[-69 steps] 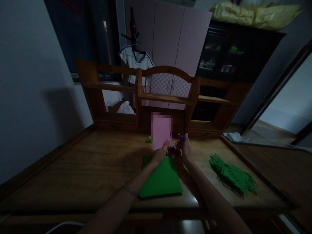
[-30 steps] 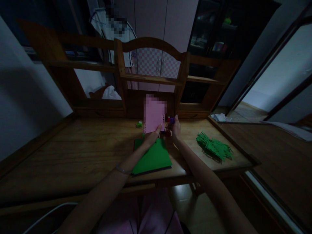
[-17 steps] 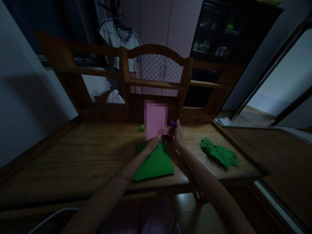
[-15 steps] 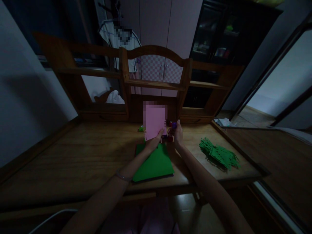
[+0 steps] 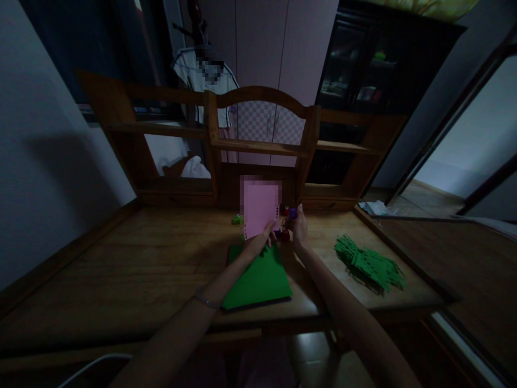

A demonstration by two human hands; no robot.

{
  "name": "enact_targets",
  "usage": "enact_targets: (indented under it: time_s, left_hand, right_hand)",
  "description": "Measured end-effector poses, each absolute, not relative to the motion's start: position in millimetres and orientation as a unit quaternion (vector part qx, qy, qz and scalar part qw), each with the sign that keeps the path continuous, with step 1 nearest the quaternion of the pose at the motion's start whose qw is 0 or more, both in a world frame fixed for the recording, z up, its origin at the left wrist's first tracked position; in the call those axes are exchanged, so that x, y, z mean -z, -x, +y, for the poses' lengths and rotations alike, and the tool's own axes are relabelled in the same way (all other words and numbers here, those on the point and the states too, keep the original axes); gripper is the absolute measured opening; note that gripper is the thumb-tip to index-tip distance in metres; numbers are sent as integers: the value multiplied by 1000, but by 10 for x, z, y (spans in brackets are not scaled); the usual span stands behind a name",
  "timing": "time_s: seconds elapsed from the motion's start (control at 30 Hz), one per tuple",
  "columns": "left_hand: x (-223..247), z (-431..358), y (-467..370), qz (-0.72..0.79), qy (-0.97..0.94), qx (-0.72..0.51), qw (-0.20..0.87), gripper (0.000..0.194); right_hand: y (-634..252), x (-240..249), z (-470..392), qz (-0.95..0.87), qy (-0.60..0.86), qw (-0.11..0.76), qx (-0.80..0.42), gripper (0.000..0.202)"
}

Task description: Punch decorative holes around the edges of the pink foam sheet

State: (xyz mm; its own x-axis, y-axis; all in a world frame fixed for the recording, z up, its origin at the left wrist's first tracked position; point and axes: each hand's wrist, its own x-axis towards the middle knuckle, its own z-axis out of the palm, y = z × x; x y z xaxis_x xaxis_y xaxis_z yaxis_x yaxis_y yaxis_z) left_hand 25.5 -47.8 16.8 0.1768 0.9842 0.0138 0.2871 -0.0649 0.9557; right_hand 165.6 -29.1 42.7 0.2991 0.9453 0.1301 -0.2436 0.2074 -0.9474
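My left hand (image 5: 263, 240) holds a pink sheet (image 5: 261, 209) upright by its lower right part. Small dark marks run down the sheet's right edge. My right hand (image 5: 299, 229) is closed on a small purple object (image 5: 293, 214), just right of the sheet. A dark red item (image 5: 285, 235) sits between the hands, and another small red one (image 5: 286, 210) stands behind. Below my left hand lies a green sheet or folder (image 5: 258, 280) on the desk. A small green figure (image 5: 237, 219) is at the pink sheet's left.
A pile of cut green paper (image 5: 367, 262) lies on the wooden desk (image 5: 161, 269) at the right. A wooden shelf unit (image 5: 258, 146) rises along the back edge. White crumpled material (image 5: 374, 208) is beyond the right back corner.
The whole view has shifted, so the desk appears slightly lower. Fingers of my left hand now show below the pink sheet. Both hands keep their holds.
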Motion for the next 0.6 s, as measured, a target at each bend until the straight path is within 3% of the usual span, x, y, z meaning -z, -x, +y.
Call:
enact_targets:
  time_s: [0.6]
  left_hand:
    - [-361, -526, -360, 515, -616, -377, 462, 70]
  right_hand:
    - [-1682, -438, -287, -355, 394, 690, -492, 46]
